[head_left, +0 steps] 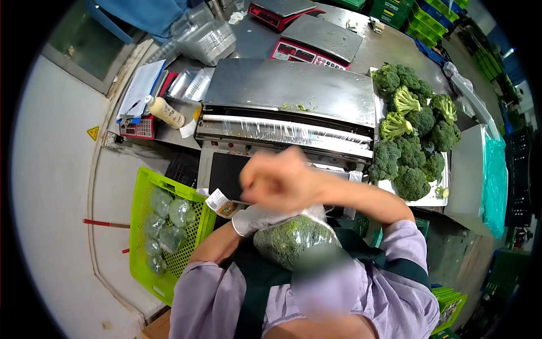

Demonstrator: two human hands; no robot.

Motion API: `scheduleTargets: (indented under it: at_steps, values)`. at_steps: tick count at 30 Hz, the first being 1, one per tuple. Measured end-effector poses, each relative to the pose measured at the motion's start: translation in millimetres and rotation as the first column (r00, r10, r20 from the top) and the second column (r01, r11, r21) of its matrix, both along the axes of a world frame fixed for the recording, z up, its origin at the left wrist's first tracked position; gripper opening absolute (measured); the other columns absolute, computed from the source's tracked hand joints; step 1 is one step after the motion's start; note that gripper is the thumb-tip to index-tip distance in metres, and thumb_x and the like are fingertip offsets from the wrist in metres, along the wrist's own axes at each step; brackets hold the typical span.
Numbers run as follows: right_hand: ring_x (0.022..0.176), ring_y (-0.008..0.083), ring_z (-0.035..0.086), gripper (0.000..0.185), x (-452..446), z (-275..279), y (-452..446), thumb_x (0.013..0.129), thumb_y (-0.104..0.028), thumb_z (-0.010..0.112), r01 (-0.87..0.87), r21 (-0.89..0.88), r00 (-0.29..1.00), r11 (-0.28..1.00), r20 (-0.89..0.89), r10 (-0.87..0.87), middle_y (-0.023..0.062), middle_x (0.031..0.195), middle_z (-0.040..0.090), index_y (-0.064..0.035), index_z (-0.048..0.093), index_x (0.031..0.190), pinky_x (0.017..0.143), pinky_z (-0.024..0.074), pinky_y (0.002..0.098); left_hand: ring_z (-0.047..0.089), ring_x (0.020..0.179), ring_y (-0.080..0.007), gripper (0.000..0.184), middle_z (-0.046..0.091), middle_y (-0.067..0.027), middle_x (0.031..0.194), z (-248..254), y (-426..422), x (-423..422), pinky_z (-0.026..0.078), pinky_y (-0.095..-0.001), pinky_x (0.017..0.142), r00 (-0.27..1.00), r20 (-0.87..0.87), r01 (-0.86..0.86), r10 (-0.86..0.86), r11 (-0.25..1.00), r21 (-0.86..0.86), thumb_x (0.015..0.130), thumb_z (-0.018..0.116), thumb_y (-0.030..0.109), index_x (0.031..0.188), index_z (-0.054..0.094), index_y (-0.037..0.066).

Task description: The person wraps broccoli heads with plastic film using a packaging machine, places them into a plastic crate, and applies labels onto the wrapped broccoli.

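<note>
My left hand (257, 218), in a white glove, holds a large broccoli head (293, 240) wrapped in clear film close to my chest. Its fingers are partly hidden by the broccoli and by my other arm. My bare right hand (276, 179) is raised just above, fingers curled in and blurred by motion. What, if anything, is inside those fingers I cannot make out. A printed label (221, 203) sits beside the left glove's cuff. Beyond my hands is a film-wrapping machine (288, 90) with a film roll (288, 129) and a dark plate (228, 174).
On the left stands a green crate (138, 226) with several wrapped broccoli heads (172, 239). A white tray (443, 195) of unwrapped broccoli (409, 175) is on the right. Scales (307, 53), clear plastic boxes (209, 42), a bottle (165, 111) and a clipboard (138, 90) surround the machine.
</note>
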State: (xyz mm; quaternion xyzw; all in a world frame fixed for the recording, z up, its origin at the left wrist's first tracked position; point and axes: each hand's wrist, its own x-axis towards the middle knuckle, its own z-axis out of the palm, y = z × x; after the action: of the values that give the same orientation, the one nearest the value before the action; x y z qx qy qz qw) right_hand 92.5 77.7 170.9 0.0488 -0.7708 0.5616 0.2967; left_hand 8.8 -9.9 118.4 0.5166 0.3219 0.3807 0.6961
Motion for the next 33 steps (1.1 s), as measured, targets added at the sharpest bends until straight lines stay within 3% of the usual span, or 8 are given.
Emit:
scheduleTargets:
  at_steps: [6,8,10,12,14,17,27,33]
  values:
    - [0.071,0.0165,0.061,0.024,1,-13,-30,0.090,-0.021,0.055,-0.256,-0.147,0.957,0.956,0.101,0.272,0.0110,0.074,0.062,0.0012,0.059,0.084,0.064,0.0486,0.0294,0.050,0.108,-0.0188,0.030,0.058,-0.0095,0.108,-45,-22,10,0.039,-0.0322,0.094,0.717,0.473,-0.186,0.512,0.794,-0.578,0.093,0.047,0.019,0.116,0.050,-0.001]
    - [0.115,0.0318,0.050,0.044,11,-28,-22,0.096,-0.035,0.044,-0.478,-0.434,0.792,0.763,0.161,0.588,0.0223,0.121,0.055,0.0050,0.063,0.101,0.097,0.0365,0.0406,0.049,0.115,-0.0205,0.034,0.057,-0.0104,0.114,-58,-24,6,0.038,-0.0334,0.098,0.624,0.493,-0.198,0.606,0.733,-0.651,0.094,0.047,0.020,0.122,0.048,0.000]
    - [0.118,0.0345,0.046,0.054,35,-57,-13,0.096,-0.039,0.037,-0.529,-0.699,0.615,0.481,0.075,0.785,0.0224,0.120,0.056,0.0073,0.063,0.104,0.103,0.0312,0.0442,0.047,0.121,-0.0283,0.042,0.054,-0.0158,0.123,-81,-30,-10,0.033,-0.0418,0.107,0.633,0.425,-0.396,0.647,0.742,-0.542,0.094,0.046,0.027,0.127,0.044,-0.001]
    - [0.105,0.0366,0.053,0.061,53,-92,-9,0.096,-0.038,0.027,-0.594,-0.660,0.741,0.461,-0.225,0.633,0.0189,0.099,0.064,0.0029,0.069,0.078,0.097,0.0364,0.0449,0.046,0.121,-0.0249,0.040,0.049,-0.0146,0.127,-59,-45,-14,0.038,-0.0392,0.102,0.745,0.309,-0.365,0.591,0.749,-0.553,0.094,0.048,0.025,0.125,0.046,0.000]
    - [0.084,0.0316,0.052,0.064,81,-93,-14,0.095,-0.042,0.023,-0.112,-0.809,0.978,0.578,0.013,0.208,0.0094,0.066,0.054,-0.0039,0.061,0.060,0.080,0.0409,0.0421,0.044,0.123,-0.0248,0.046,0.044,-0.0159,0.133,-57,-55,-17,0.038,-0.0374,0.101,0.788,0.346,-0.222,0.510,0.758,-0.613,0.092,0.052,0.028,0.127,0.044,-0.001]
    - [0.081,0.0288,0.052,0.064,100,-100,-20,0.096,-0.045,0.029,0.202,-0.969,0.969,0.139,0.177,-0.174,0.0104,0.066,0.051,-0.0044,0.052,0.052,0.079,0.0416,0.0388,0.038,0.127,-0.0239,0.077,0.042,-0.0162,0.132,-60,-59,-3,0.035,-0.0343,0.102,0.950,0.182,-0.207,0.253,0.949,-0.238,0.081,0.067,0.040,0.137,0.033,0.000]
    - [0.112,0.0279,0.052,0.047,-29,-51,-39,0.099,-0.035,0.032,0.287,-0.457,0.958,0.842,0.156,-0.241,0.0206,0.118,0.056,0.0046,0.057,0.102,0.102,0.0357,0.0400,0.038,0.127,-0.0227,0.095,0.040,-0.0133,0.136,-35,-116,-66,0.028,-0.0344,0.107,0.583,0.412,-0.699,0.700,0.691,-0.184,0.060,0.071,0.027,0.140,0.026,0.000]
    - [0.098,0.0200,0.059,0.023,-19,-52,-33,0.091,-0.019,0.056,0.300,-0.301,0.880,0.905,0.454,-0.141,0.0165,0.113,0.060,0.0008,0.060,0.103,0.085,0.0458,0.0316,0.044,0.121,-0.0258,0.082,0.046,-0.0135,0.130,-81,-280,-132,0.037,-0.0378,0.103,-0.250,0.209,-0.936,0.945,-0.181,-0.302,0.063,0.063,0.021,0.137,0.034,0.002]
